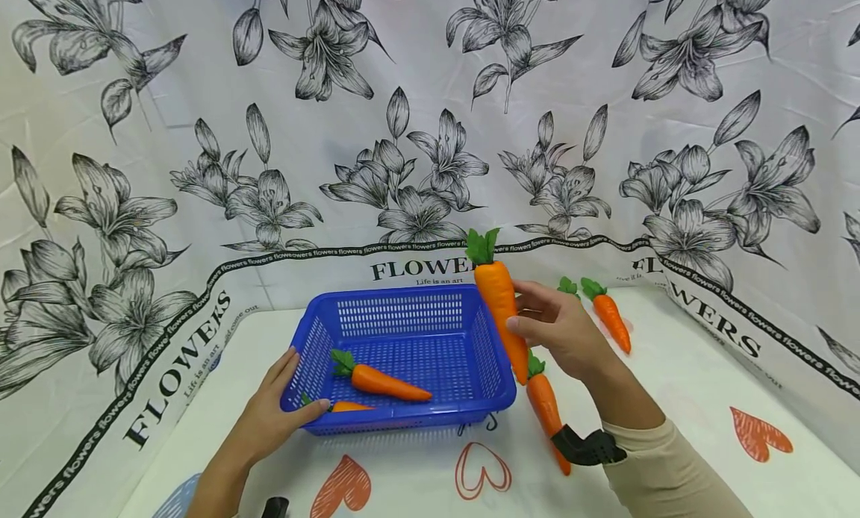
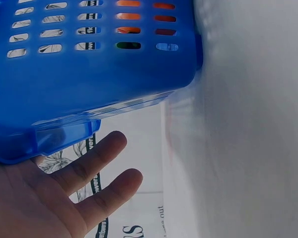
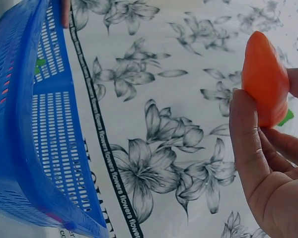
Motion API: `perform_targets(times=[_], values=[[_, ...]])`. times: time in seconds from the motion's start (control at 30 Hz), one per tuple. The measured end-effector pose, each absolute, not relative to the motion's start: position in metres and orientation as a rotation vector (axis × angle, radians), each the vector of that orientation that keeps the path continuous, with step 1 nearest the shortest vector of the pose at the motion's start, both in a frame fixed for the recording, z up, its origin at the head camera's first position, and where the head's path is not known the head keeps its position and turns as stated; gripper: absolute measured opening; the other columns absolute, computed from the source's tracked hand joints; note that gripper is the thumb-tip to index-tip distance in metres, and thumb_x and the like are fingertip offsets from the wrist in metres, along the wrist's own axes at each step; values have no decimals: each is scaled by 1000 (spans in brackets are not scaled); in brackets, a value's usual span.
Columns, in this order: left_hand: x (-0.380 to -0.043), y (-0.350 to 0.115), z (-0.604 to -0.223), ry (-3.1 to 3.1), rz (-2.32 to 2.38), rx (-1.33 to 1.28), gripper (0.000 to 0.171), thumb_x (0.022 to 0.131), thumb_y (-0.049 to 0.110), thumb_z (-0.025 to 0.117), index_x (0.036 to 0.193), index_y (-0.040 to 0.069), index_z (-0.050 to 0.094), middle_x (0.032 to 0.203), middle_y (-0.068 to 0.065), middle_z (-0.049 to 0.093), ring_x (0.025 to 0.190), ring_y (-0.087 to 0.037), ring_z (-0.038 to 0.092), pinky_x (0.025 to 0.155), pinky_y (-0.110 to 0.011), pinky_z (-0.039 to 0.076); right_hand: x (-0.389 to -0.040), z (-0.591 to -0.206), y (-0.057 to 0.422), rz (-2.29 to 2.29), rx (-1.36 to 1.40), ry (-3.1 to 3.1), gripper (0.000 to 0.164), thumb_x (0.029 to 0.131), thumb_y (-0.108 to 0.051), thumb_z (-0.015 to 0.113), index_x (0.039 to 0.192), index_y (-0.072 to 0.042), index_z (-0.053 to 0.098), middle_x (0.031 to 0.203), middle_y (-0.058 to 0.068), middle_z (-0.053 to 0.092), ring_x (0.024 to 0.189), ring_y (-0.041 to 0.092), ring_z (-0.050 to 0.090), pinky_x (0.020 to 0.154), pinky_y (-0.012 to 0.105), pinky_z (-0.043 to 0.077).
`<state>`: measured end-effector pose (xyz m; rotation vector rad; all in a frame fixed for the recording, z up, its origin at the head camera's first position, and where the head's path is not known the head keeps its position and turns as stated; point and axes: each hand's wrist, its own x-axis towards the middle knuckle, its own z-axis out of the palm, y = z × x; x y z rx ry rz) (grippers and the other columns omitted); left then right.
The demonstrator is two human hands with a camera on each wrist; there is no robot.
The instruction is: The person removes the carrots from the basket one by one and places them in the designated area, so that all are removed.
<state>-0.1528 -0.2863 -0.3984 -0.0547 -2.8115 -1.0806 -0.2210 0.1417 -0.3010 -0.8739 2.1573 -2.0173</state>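
Note:
In the head view my right hand [image 1: 554, 320] pinches an orange carrot [image 1: 499, 298] with green leaves, leaf end up, over the right rim of a blue plastic basket [image 1: 403, 415]. The right wrist view shows thumb and fingers around that carrot [image 3: 265, 82], its pointed tip nearest. My left hand [image 1: 272, 410] holds the basket's front left corner, thumb over the rim and fingers along the outside. From the left wrist, two fingers of this hand [image 2: 64, 198] stretch out beside the basket wall [image 2: 104, 74]. One carrot [image 1: 386, 384] lies inside the basket; another [image 1: 351, 407] is mostly hidden by the front rim.
To the basket's right, a carrot [image 1: 546, 406] lies on the white table cover [image 1: 403, 481], partly behind a black wrist strap [image 1: 590, 447]. Farther back lies another carrot [image 1: 610, 320], beside green leaves [image 1: 567, 285] partly covered by my right hand. A flower-printed cloth [image 1: 416, 167] hangs behind.

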Motion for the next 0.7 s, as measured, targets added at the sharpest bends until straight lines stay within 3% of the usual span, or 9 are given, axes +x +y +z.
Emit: perform_targets(times=[0.27,0.7], values=[[-152,-286,-399,-2814,-1077,-48,101,84,50,69,155,5,14,159,-16,6,136,-51,18,100,-72,21,-214,-305,154,-2121,-943,2082,53,92,1,60,141,8,40,118,20,57,101,30,62,78,41,56],[-153,-287,-400,-2805,-1067,-65,101,84,50,69,155,5,14,159,-16,7,136,-51,17,100,-72,21,-208,-309,181,-2225,-930,2081,50,93,5,56,141,6,42,117,14,59,100,26,62,76,39,56]])
